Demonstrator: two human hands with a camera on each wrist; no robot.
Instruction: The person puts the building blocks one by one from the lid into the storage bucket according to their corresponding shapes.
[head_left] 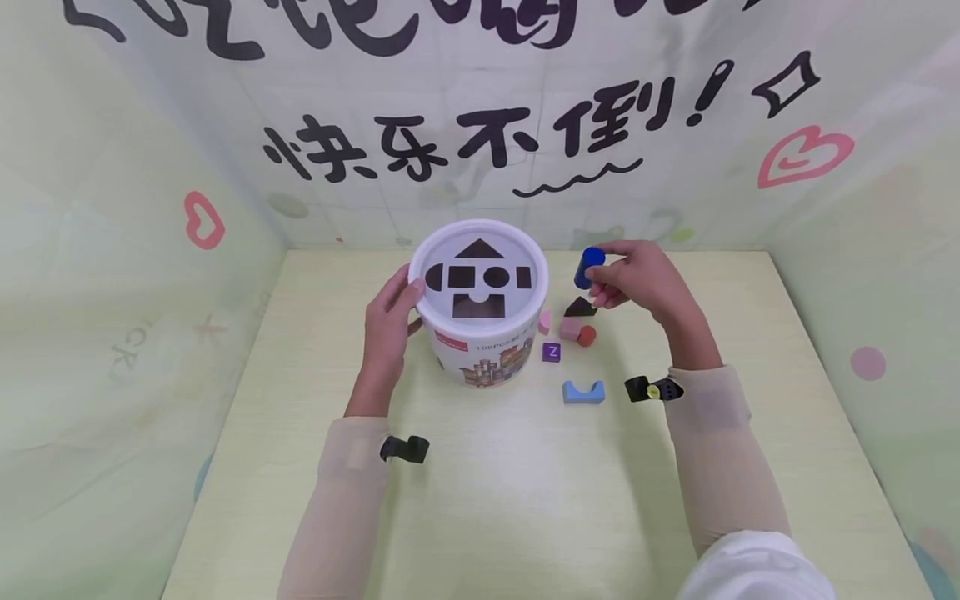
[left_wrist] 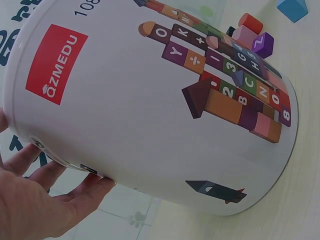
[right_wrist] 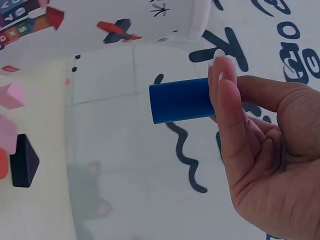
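Cylinder [right_wrist: 179,101]: blue, was held in the air, right of the tub [head_left: 487,357] and apart from it.
Right hand [head_left: 636,277]: its grip pinched the cylinder between thumb and fingers.
Lid [head_left: 480,287]: sat on the upright tub, cut with shaped holes.
Left hand [head_left: 386,323]: its grip held the tub's side near the lid.
Bench [head_left: 510,500]: bore a black triangle [head_left: 581,308], pink block [head_left: 570,328], red block [head_left: 587,336] and purple block [head_left: 551,352], with a blue arch [head_left: 583,395] nearer the person.

A round white bucket [head_left: 480,354] stands on a pale yellow tabletop [head_left: 517,500], with a blue cylinder [head_left: 584,273] held aloft at its right. Just right of the bucket lies a purple lettered cube [head_left: 551,352]; behind the cube, a pink block [head_left: 570,328] left of a red round block [head_left: 587,336], a black triangular block [head_left: 580,308] beyond both; in front, a light-blue notched block [head_left: 583,397].
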